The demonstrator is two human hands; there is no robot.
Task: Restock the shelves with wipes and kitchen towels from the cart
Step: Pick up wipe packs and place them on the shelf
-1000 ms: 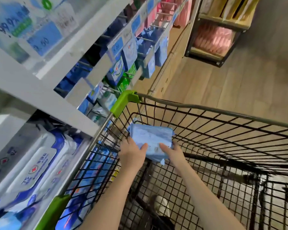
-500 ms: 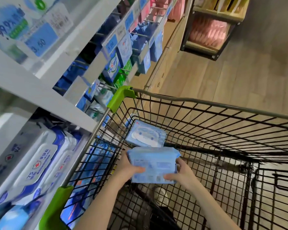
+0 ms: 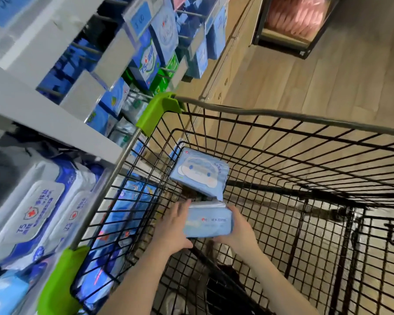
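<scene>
I hold a light-blue pack of wipes [image 3: 208,221] between both hands inside the black wire cart [image 3: 282,123]. My left hand [image 3: 172,228] grips its left end and my right hand [image 3: 239,230] grips its right end. A second light-blue pack of wipes [image 3: 199,170], with a cartoon face on its lid, leans in the cart's far left corner just beyond the held one. White-and-blue wipe packs [image 3: 39,205] lie on the white shelf [image 3: 55,119] to the left of the cart.
Blue and green packets [image 3: 157,53] hang on pegs with price tags above the shelf. Green corner guards [image 3: 159,110] cap the cart's left rim, which stands close to the shelf. A dark rack with pink packs [image 3: 296,12] stands on the wood floor far ahead.
Both hands drew the held pack back toward me, away from the far corner. That uncovered the second pack lying there. The view tilted down and nearer the cart.
</scene>
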